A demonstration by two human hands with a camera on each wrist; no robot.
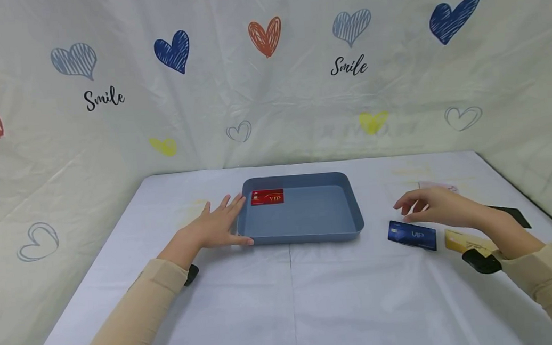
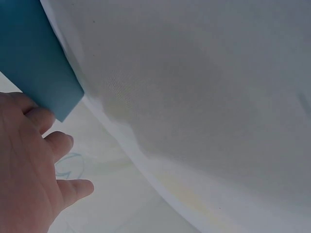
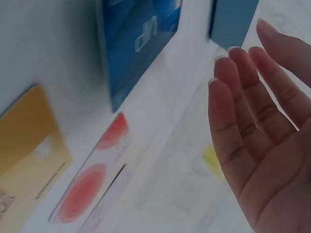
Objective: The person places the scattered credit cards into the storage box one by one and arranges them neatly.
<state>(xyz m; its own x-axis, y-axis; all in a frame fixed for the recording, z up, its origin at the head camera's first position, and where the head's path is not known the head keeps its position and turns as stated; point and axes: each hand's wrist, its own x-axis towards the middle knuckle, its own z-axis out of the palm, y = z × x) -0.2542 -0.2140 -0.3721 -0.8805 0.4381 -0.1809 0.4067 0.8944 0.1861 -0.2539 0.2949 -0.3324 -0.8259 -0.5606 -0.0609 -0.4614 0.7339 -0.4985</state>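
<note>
My left hand [image 1: 216, 226] lies against the left side of a blue-grey tray [image 1: 304, 239], fingers spread and thumb at the front corner. In the left wrist view its fingertips meet the tray's wall [image 2: 43, 63]. Inside the tray, a red VIP card [image 1: 267, 197] lies at the back left. My right hand [image 1: 439, 205] hovers just behind a blue VIP card [image 1: 412, 235], its fingers loosely bent and holding nothing. The right wrist view shows the palm [image 3: 277, 160] bare and the blue card [image 3: 141, 43] lying apart from the fingertips.
Right of the blue card is a gold card [image 1: 468, 242], partly under the right wrist. A pale card with red markings [image 1: 437, 186] lies behind the right hand. A black card [image 1: 516, 215] sits near the table's right edge. A heart-printed curtain [image 1: 299, 85] hangs behind.
</note>
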